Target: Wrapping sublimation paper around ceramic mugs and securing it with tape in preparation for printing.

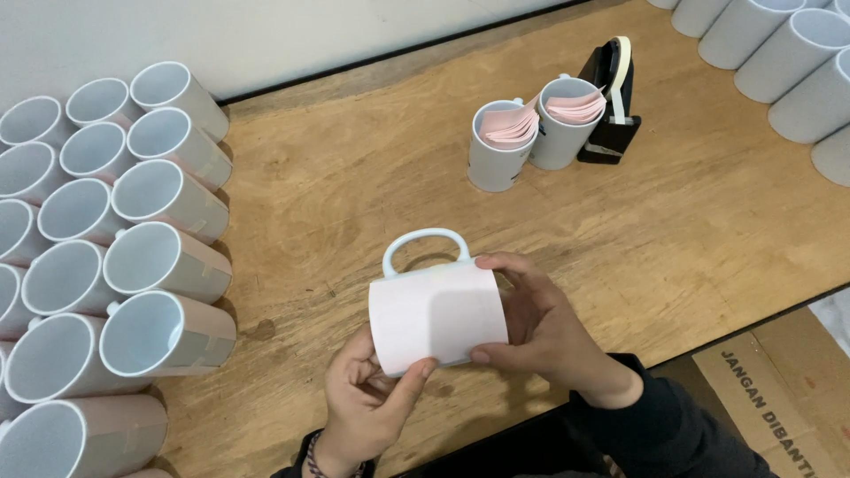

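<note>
Both hands hold a white mug (425, 257) lying on its side above the wooden table (691, 230), its handle pointing away from me. A pale pink paper sheet (438, 314) is wrapped around the mug's body. My left hand (367, 398) grips the lower left edge of the sheet with thumb and fingers. My right hand (540, 323) presses the sheet against the mug from the right side, thumb below and fingers on top.
Several paper-wrapped mugs (164, 336) lie stacked on their sides at the left. Two upright mugs (496, 146) holding pink sheets stand at the back, beside a black tape dispenser (611, 106). More white mugs (797, 62) crowd the far right corner. A cardboard box (779, 398) sits below the table edge.
</note>
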